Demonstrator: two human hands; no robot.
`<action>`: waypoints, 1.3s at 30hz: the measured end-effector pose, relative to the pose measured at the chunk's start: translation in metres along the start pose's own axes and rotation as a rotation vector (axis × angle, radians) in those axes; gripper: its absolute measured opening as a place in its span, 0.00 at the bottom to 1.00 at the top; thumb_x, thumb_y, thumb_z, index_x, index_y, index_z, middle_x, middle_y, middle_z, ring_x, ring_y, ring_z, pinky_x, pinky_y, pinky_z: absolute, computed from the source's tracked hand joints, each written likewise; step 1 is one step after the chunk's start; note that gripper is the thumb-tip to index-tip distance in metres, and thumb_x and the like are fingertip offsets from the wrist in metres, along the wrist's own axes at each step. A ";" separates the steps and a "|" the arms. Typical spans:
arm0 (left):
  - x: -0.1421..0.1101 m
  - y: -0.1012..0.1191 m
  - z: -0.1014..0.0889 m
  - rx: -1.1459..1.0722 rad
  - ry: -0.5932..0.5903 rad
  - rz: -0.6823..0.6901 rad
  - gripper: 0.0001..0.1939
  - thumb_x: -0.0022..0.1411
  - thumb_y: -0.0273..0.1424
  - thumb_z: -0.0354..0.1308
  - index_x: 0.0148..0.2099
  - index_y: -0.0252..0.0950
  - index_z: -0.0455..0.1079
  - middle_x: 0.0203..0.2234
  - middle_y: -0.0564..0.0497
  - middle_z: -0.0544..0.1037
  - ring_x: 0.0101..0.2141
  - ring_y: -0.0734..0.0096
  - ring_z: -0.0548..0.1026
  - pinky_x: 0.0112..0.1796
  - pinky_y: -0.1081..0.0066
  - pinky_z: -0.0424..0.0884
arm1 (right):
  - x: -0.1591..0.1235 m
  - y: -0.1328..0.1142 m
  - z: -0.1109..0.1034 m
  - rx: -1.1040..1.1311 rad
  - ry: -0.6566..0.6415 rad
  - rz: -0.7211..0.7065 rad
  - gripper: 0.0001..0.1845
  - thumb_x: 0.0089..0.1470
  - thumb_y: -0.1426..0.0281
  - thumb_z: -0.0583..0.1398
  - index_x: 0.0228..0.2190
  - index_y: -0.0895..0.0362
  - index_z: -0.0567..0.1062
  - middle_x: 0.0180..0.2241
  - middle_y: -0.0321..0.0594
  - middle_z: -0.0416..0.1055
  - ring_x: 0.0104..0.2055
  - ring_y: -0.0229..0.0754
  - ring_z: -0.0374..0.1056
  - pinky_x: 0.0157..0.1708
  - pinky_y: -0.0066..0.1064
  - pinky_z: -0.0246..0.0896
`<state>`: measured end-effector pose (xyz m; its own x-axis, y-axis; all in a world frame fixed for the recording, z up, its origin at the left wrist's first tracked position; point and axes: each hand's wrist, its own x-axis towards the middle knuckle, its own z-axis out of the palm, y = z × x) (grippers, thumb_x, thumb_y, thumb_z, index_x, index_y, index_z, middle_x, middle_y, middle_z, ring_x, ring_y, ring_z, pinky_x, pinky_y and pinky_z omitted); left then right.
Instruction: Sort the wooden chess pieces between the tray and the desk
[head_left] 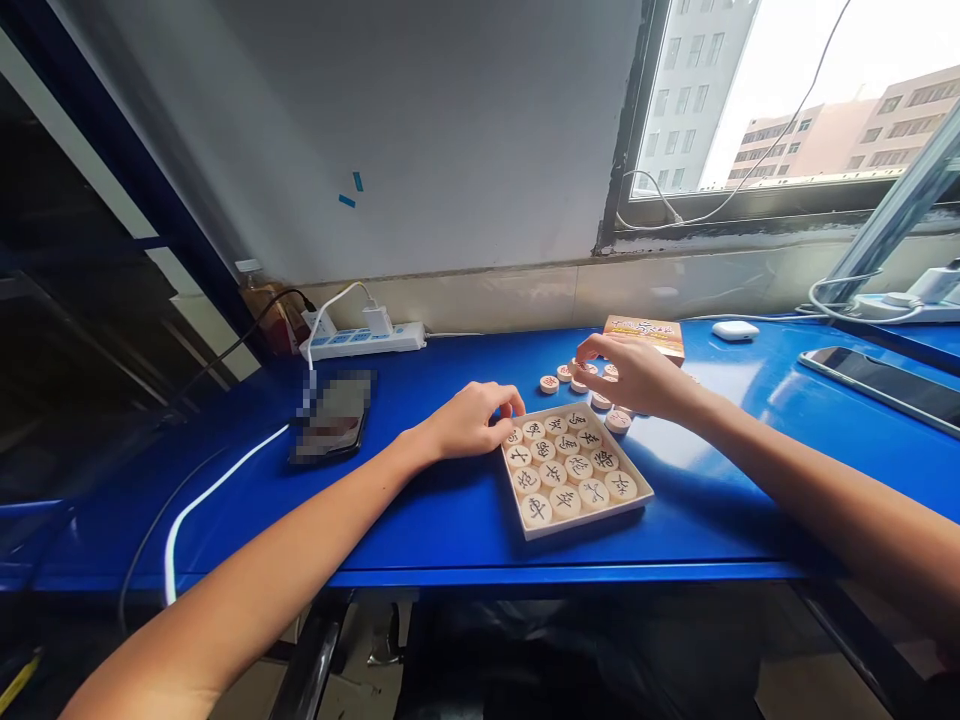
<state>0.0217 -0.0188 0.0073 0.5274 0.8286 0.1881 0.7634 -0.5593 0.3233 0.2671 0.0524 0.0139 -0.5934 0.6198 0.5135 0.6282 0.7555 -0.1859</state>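
A shallow white box (pixel 585 522) on the blue table holds rows of round Chinese chess pieces (pixel 579 467) with dark characters. My left hand (pixel 476 418) is closed at the box's far left corner, its thumb and curled fingers on the rim. Behind the box lies a loose cluster of pieces with red characters (pixel 550 384), partly hidden by my right hand (pixel 634 375). That hand reaches over the cluster, thumb and index finger pinched around one Chinese chess piece (pixel 579 366).
A printed carton (pixel 651 333) stands behind my right hand. At right are a white earbud case (pixel 735 331) and a phone (pixel 885 385). Another phone (pixel 335 415), a power strip (pixel 367 340) and a white cable (pixel 217 482) are at left. The table's front edge (pixel 570 574) runs nearby.
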 end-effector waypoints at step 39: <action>0.001 -0.005 0.001 -0.001 0.063 -0.057 0.11 0.63 0.36 0.50 0.37 0.37 0.70 0.33 0.51 0.76 0.33 0.69 0.71 0.34 0.71 0.64 | -0.015 -0.042 0.010 -0.006 -0.158 -0.329 0.10 0.56 0.69 0.55 0.35 0.55 0.77 0.35 0.45 0.72 0.41 0.47 0.64 0.43 0.40 0.58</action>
<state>0.0188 -0.0153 0.0048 0.4580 0.8593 0.2275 0.7912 -0.5108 0.3364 0.2445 0.0134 0.0058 -0.8345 0.3691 0.4090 0.3934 0.9190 -0.0267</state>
